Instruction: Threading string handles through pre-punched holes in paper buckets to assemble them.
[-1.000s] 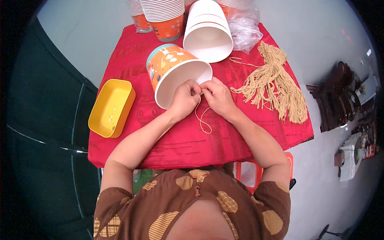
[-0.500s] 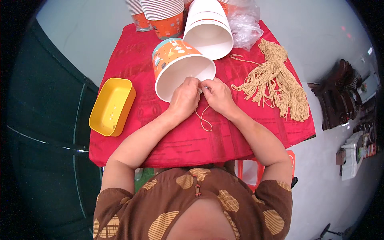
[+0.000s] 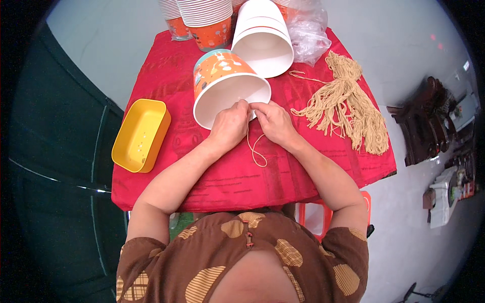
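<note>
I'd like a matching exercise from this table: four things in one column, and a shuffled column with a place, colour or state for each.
1. Open-topped box
2. Thin cord
3. Tablecloth
4. Patterned bucket

A. Red
B. Tipped on its side
C. Yellow
D. Trailing from the hands

Pairs: 1-C, 2-D, 3-A, 4-B

1 head-worn fisheye looks down on the red-covered table (image 3: 222,184) from close above.
</note>
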A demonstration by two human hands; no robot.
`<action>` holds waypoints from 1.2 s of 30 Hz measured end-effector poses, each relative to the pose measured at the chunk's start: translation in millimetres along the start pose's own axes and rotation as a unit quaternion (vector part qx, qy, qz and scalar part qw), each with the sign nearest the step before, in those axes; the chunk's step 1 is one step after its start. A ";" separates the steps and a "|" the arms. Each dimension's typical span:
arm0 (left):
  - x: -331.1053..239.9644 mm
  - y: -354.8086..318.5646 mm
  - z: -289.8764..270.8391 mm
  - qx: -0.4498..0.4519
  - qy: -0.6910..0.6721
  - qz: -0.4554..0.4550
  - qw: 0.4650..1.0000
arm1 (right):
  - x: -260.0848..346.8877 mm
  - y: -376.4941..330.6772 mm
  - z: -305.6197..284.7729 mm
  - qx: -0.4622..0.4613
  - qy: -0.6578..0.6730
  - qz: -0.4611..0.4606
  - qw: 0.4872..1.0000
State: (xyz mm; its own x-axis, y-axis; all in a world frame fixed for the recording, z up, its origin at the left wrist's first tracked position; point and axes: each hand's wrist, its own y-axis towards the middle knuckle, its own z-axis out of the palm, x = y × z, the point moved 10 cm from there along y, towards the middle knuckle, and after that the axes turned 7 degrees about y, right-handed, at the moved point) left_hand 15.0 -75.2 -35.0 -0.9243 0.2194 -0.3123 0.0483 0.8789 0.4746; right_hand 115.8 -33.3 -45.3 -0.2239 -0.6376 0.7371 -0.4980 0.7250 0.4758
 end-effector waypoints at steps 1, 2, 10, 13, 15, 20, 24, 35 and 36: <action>-1.0 -0.3 0.3 0.003 0.000 0.009 1.000 | 1.8 0.2 0.4 0.010 0.002 0.002 1.000; -2.1 -0.7 0.5 0.007 -0.001 0.018 1.000 | 2.6 0.5 1.1 0.019 0.003 0.005 1.000; -2.8 -2.6 2.2 0.016 0.005 0.024 1.000 | -1.3 1.5 5.5 0.079 0.055 -0.004 0.995; -4.4 -3.1 0.7 0.008 -0.001 0.027 1.000 | -2.3 0.8 4.9 0.080 0.060 -0.007 0.995; -4.8 -4.2 -1.9 0.004 -0.003 0.026 1.000 | -0.7 0.7 4.0 0.081 0.062 -0.008 0.995; 1.6 -6.2 -8.4 0.006 -0.076 -0.008 0.997 | -0.2 0.0 2.1 0.075 0.044 0.000 0.996; 12.5 -7.3 -6.1 0.017 -0.125 -0.043 0.991 | 1.0 -0.2 4.0 0.087 0.039 0.007 0.995; 25.7 -5.9 -2.9 0.021 -0.127 -0.101 0.986 | 24.2 -5.6 4.9 0.093 0.022 -0.107 0.990; 26.1 -5.3 -2.8 0.021 -0.128 -0.101 0.986 | 23.4 -6.4 5.5 0.094 0.022 -0.107 0.990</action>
State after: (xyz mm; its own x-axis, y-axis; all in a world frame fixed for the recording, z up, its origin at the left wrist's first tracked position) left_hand -10.5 -75.3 -43.3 -0.7912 0.1320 -0.5971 -0.1074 0.9313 0.3481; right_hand 109.2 -54.3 -33.8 -0.0616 -0.7565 0.6511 -0.6780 0.5104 0.5289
